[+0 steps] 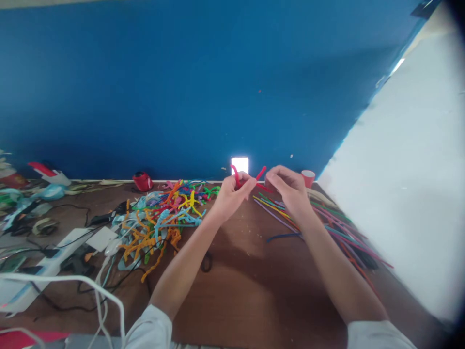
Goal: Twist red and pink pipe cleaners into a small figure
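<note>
Presently, the left hand (235, 194) pinches a bent red fuzzy stem (261, 172) above the desk (232, 305); the right hand's (289, 188) hold cannot be determined. Shaping appears unfinished; straight stems (354, 244) lie unworked rightward.

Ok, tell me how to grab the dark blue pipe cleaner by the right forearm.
Likely best to pinch the dark blue pipe cleaner at its left end, coming from the left and above: that end lies free over the table, while its other end disappears behind the right forearm.
</note>
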`<state>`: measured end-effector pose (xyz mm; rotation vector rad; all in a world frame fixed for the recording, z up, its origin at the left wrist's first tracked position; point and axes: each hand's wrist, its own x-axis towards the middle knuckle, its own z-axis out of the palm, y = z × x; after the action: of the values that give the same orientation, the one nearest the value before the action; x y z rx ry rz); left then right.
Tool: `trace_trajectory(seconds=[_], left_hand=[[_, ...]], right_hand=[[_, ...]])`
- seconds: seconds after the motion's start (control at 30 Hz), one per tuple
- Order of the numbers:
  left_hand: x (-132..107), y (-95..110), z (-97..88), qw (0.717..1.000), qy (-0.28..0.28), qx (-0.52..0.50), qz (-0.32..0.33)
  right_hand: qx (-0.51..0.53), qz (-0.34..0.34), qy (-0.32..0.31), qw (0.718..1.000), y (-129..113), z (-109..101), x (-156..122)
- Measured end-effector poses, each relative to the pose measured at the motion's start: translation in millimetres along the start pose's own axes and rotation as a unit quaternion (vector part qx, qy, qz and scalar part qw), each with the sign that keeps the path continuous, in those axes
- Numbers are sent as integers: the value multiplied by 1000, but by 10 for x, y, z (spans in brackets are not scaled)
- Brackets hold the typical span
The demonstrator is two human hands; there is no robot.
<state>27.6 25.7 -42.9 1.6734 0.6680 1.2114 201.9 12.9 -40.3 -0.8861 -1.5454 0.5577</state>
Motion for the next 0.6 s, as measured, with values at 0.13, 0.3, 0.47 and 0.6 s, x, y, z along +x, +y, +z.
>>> trace_trajectory(seconds=[0.13, 0.3, 0.47, 0.6], left_hand=[[16, 17, -70, 985, -43, -150, -68], [22, 30, -91, 971, -80, -186, -126], [29, -7, -103, 972, -108, -163, -129], [20, -7, -109, 992, -86, -70, -65]], right_hand=[[-214, -205, -39, 954, 1, -169, 36], [-343, -316, -69, 882, 50, -255, 27], [-359, -335, -102, 865, 69, -250, 22], [-258, -261, -102, 925, 51, -134, -15]])
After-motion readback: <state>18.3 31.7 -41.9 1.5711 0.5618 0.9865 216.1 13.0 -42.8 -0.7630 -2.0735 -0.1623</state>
